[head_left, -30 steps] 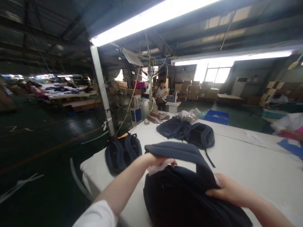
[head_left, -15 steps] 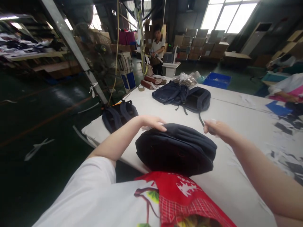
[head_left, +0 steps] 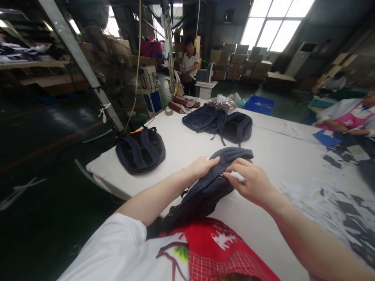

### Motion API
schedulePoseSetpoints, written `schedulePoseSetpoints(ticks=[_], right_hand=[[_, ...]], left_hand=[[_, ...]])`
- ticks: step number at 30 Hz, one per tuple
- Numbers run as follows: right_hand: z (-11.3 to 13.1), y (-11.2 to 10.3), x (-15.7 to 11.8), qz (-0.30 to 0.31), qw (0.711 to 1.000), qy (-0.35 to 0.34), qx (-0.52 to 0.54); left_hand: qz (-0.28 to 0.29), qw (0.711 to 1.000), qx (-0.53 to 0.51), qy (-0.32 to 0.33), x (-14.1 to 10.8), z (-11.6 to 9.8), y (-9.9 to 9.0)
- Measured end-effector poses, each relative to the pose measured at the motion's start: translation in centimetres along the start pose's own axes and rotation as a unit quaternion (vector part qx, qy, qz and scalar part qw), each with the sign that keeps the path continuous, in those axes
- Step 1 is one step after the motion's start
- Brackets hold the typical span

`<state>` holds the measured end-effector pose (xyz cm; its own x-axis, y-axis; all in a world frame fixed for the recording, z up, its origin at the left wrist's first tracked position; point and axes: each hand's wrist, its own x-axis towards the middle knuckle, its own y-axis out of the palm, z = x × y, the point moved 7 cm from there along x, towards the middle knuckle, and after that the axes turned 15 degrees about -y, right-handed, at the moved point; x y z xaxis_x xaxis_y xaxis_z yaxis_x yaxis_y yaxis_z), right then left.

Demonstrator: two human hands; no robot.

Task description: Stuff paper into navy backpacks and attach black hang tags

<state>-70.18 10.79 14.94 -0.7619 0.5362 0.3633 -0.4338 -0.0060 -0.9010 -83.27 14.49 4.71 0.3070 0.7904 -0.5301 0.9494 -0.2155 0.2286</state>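
Observation:
A dark navy backpack [head_left: 205, 191] stands tilted on edge at the table's front, against my red apron. My left hand [head_left: 205, 166] grips its upper edge, thumb on the near face and the other fingers hidden behind. On the near side, my right hand [head_left: 247, 177] is pinched at the seam, where a small shiny zipper pull [head_left: 221, 176] shows at the fingertips. Something white, maybe cloth or paper, pokes out of the right fist. Another navy backpack [head_left: 140, 150] lies at the table's left corner, straps up. More navy backpacks [head_left: 216, 121] lie farther back.
Scraps of dark and white material [head_left: 345, 207] litter the right of the white table [head_left: 175, 144]. A tape roll [head_left: 168, 111], brown rolls and a clear plastic bundle lie at the back. Beyond stands a blue bin [head_left: 259, 104]. Co-workers are at the right and far back.
The backpack has turned from lying broadside to a slanted, edge-up position. My right hand has come in from the right to its seam; my left hand has shifted slightly along its edge.

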Motion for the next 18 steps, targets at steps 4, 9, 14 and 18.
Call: schedulePoseSetpoints(ticks=[4, 9, 14, 18], right_hand=[[-1.6, 1.0, -1.0, 0.033, 0.998, 0.057, 0.005], [-2.1, 0.9, -2.2, 0.040, 0.991, 0.113, -0.063], [-1.4, 1.2, -2.6, 0.013, 0.993, 0.098, -0.063], [-1.6, 1.0, -2.7, 0.017, 0.989, 0.121, -0.089]], left_hand=[[-0.010, 0.999, -0.051, -0.010, 1.6, 1.5, 1.0], [-0.001, 0.999, -0.051, 0.002, 1.9, 1.7, 2.0], [-0.003, 0.999, -0.047, 0.016, 1.6, 1.3, 2.2], [0.000, 0.998, -0.050, 0.026, 1.6, 1.5, 2.2]])
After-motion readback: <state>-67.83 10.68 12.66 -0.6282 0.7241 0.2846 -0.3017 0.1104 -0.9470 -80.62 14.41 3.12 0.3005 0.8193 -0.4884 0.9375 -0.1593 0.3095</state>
